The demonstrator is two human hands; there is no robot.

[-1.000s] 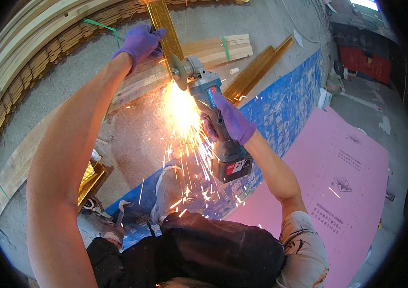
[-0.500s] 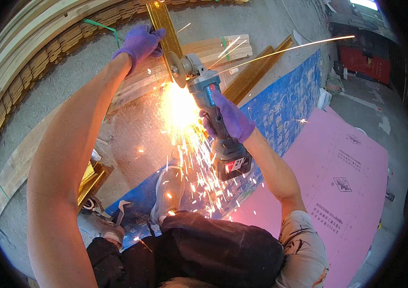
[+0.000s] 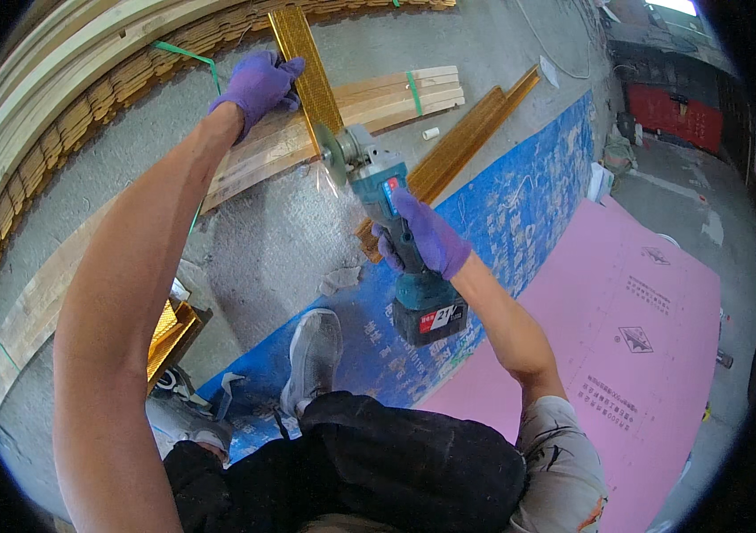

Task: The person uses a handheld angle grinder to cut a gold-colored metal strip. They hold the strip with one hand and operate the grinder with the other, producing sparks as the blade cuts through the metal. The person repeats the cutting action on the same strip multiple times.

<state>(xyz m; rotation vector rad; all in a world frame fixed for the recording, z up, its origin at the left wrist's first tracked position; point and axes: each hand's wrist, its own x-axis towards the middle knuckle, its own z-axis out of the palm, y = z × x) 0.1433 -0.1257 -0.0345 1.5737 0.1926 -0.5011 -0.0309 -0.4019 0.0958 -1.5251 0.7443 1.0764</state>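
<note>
In a purple glove, my left hand (image 3: 260, 87) is closed around the edge of a gold patterned metal strip (image 3: 316, 84), held out at a slant. My right hand (image 3: 431, 233), gloved the same, grips the body of a teal and black cordless angle grinder (image 3: 378, 185). The grinder's disc (image 3: 332, 156) is at the strip's near end; whether it touches cannot be made out. A few faint sparks hang just below the disc. At the grinder's lower end sits a black battery (image 3: 431, 311).
Bundled wooden strips (image 3: 369, 102) lie beyond the grinder, beside more gold profiles (image 3: 467, 138). Stacked long boards (image 3: 67, 84) line the far left. A blue printed sheet (image 3: 520, 186) and pink board (image 3: 627, 311) cover floor at right. Gold offcuts (image 3: 173, 333) lie near my shoe (image 3: 314, 351).
The bright shower of sparks under the disc has died down to a few faint ones. The grinder has dipped slightly, while my left hand keeps its hold on the strip.
</note>
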